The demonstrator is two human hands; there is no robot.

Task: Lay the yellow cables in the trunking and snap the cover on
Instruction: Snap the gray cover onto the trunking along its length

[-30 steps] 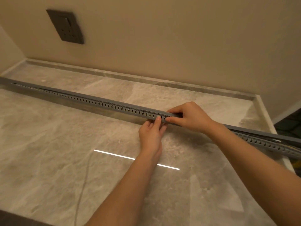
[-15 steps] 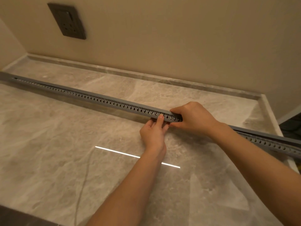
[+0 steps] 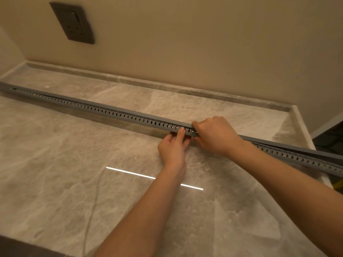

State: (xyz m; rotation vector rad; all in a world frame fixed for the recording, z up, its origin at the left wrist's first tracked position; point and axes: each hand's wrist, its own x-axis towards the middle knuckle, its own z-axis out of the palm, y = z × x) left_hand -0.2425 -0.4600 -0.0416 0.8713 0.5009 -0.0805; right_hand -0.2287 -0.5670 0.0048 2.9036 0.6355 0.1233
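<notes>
Crouching over a grey slotted trunking [image 3: 130, 117], lying diagonally across a marble surface [image 3: 55, 182] from far left to the right edge.

Clamping the right hand [image 3: 215, 136] over the top of the cover [image 3: 289, 146], fingers curling across to the far side and thumb tucking in at the near wall. Gripping there, judging by the layout, for squeezing the lip down exactly at the meeting point of seated and unseated cover.

Bracing with the left hand [image 3: 174, 147] just beside it, holding nothing, index finger [image 3: 182, 129] stretching straight up against the slotted wall and the remaining fingers reaching in at the base. Probably stopping the thin wall from bowing outward under pressure from above.

Looking leftward, seeing the cover sitting flush along the trunking. Looking rightward, seeing it lifting apart from the wall, widening toward the frame edge, so leaving that stretch yet to be snapped.

Catching only a yellow glimpse at the far right edge, possibly the yellow cables [image 3: 336, 186] trailing out; too small for telling, and hidden inside the channel otherwise.

Passing over a dark wall socket [image 3: 74, 23] above, well apart.
</notes>
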